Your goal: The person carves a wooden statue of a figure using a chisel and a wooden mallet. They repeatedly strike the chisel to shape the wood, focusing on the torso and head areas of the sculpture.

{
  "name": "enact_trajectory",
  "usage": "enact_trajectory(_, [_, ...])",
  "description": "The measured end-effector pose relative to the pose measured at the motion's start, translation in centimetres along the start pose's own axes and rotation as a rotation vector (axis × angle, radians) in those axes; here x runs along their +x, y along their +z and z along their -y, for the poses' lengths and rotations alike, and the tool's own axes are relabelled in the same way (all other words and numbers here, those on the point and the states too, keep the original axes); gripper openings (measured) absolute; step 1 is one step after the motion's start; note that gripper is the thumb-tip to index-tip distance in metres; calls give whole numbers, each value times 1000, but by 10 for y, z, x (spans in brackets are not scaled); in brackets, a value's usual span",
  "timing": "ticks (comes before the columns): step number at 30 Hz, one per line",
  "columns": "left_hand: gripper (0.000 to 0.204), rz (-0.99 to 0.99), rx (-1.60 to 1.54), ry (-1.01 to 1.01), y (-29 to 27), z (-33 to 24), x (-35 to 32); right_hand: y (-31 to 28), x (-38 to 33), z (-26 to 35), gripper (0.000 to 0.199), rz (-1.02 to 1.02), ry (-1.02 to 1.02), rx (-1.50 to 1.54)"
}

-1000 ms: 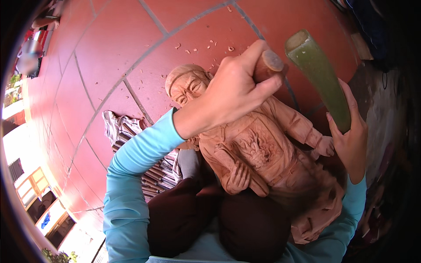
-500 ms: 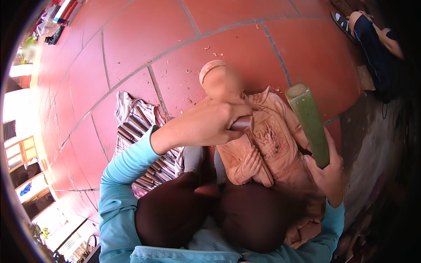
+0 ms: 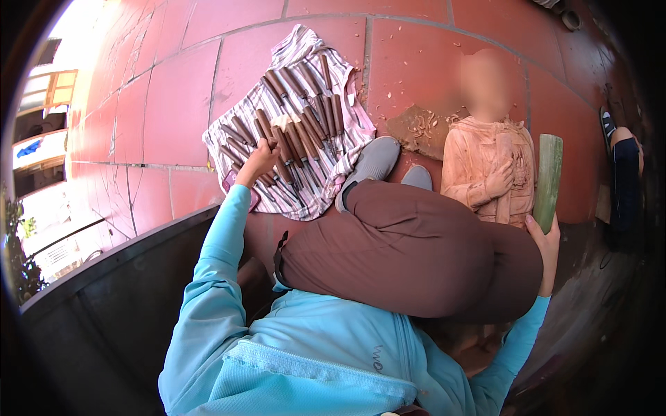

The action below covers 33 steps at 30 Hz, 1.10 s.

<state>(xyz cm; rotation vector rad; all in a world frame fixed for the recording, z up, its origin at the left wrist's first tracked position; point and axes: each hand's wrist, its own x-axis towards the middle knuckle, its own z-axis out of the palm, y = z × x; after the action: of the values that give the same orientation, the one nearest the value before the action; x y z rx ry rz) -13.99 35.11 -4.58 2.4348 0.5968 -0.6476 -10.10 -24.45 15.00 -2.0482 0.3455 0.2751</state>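
Observation:
On a striped cloth (image 3: 230,130) lie several carving chisels (image 3: 310,119) with brown wooden handles and metal blades. My left hand (image 3: 258,163) reaches in among them, fingers closed around the end of one chisel's handle; its blade is hard to make out between the others. Upright in my right hand (image 3: 548,239) is a green club-like mallet, a thick squared bar (image 3: 548,170), gripped at its lower end. Just left of the mallet rests a carved wooden figure (image 3: 466,154) with folded robes and a hand at its chest. Its head is blurred, and my knee covers its lower part.
Wood shavings (image 3: 424,125) lie on a brown patch and the red tiled floor (image 3: 180,90). My grey-covered feet (image 3: 374,161) are between cloth and figure. A dark ledge (image 3: 125,277) runs at lower left. At far right is another person's leg (image 3: 626,173).
My left hand has moved from the figure's neck, where it held a chisel, to the tools on the cloth. My view has swung left. The mallet stays in my right hand beside the figure.

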Motion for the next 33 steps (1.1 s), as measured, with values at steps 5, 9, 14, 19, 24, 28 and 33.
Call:
enact_trajectory(5, [52, 34, -381, -180, 42, 12, -5, 0, 1, 1, 19, 0, 134, 45])
enact_trajectory(9, [56, -169, -333, -106, 60, -8, 10, -6, 0, -6, 24, -6, 140, 14])
enact_trajectory(14, [55, -258, -742, -101, 61, -33, 23, -4, 1, -10, 26, -36, 173, 48])
enact_trajectory(19, [27, -315, -161, -65, 75, -2, -5, -8, 1, -18, 26, -34, 176, 88])
enact_trajectory(24, [39, -164, -92, -165, 99, 8, -30, -2, 0, -22, 26, -46, 189, 115])
enact_trajectory(28, [37, -258, -158, -160, 110, 17, -22, -1, -1, -21, 25, -67, 199, 139])
enact_trajectory(33, [17, -76, -803, -171, 99, 46, -9, 5, -1, -11, 23, -22, 99, 163])
